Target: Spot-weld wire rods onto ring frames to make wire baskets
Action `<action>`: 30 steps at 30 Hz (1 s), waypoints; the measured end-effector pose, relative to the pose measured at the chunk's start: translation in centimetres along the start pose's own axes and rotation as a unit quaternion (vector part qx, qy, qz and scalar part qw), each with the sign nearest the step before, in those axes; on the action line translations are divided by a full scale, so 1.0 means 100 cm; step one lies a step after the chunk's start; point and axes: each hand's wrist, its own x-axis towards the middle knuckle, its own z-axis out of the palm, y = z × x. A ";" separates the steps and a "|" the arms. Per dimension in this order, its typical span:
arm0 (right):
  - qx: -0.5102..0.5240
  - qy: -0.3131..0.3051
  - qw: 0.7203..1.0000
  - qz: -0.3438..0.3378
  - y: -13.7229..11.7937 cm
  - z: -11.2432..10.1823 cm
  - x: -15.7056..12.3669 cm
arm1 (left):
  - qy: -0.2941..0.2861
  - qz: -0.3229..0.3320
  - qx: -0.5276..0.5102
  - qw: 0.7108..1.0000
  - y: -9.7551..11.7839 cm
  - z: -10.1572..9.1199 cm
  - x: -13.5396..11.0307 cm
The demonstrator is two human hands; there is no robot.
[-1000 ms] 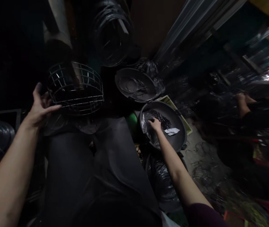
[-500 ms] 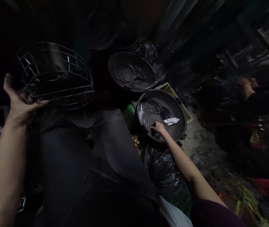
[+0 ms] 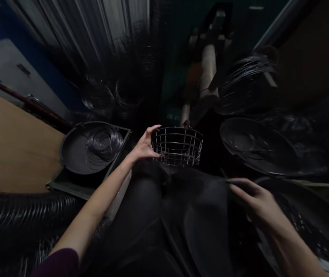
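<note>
A round wire basket (image 3: 178,144) is held above my lap, in front of the machine. My left hand (image 3: 145,145) grips its left side, fingers at the top rim and thumb lower down. My right hand (image 3: 257,196) is to the right of my knees, blurred by motion, with thumb and fingers pinched on what looks like a thin piece of wire (image 3: 224,174). Beside that hand, a dark pan (image 3: 268,184) holds short wire pieces (image 3: 300,219). Behind it, another dark pan (image 3: 239,152) carries curved wires.
A machine with a pale cylindrical arm (image 3: 208,69) stands ahead, its lower tip (image 3: 186,122) close to the basket's back rim. On the left, a round pan (image 3: 74,150) with coiled wire rings (image 3: 103,144) rests on a crate. Stacked wire coils (image 3: 22,215) lie at lower left.
My view has swung left toward the machine. My right hand has come out of the pan of wire pieces toward my lap. My left hand is still at the basket's left side.
</note>
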 end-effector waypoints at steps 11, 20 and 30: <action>-0.288 0.014 0.903 -0.317 -0.065 0.084 0.047 | -0.135 0.017 0.188 0.973 0.049 0.016 0.014; -0.428 0.068 0.789 -0.436 -0.062 0.078 0.061 | -0.115 -0.011 0.126 0.985 0.037 0.021 0.031; -0.414 0.021 0.810 -0.415 -0.074 0.071 0.065 | -0.112 -0.015 0.098 0.989 0.035 0.019 0.035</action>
